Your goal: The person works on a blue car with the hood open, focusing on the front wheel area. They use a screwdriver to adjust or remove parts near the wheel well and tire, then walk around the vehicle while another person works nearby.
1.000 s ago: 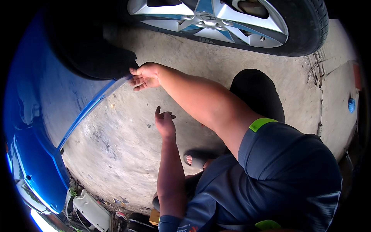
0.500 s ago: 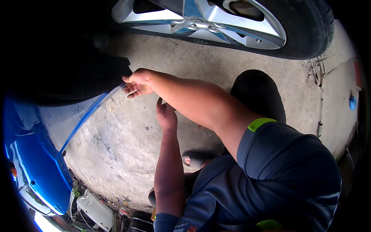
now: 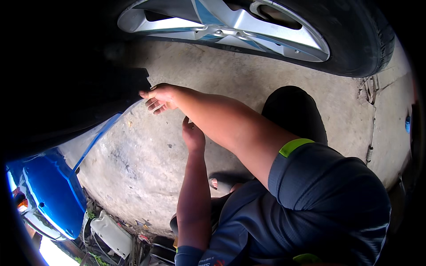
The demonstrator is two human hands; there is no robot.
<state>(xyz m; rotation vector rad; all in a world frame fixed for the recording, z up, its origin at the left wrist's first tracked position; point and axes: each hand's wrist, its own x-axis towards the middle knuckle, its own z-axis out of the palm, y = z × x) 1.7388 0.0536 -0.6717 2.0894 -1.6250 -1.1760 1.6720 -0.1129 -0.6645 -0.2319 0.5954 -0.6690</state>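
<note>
At the lower corner of a black panel, my right hand has its thumb and forefinger closed on the end of a see-through film-like strip. Its other fingers hang loosely apart. The strip runs left from there along the edge of a blue car body panel. Just below my right forearm is my left hand, raised, a finger stretched upward and apart from the rest. Nothing shows in it; the forearm covers part of its fingers.
A car wheel with silver spokes and a black tyre fills the top. Grey concrete floor lies beneath. A whitish part and scraps sit at the lower left. A small blue object is at the far right.
The view has shifted slightly, so the wheel and blue panel sit differently. The black panel now covers more of the strip's left part. Both hands stay in nearly the same place.
</note>
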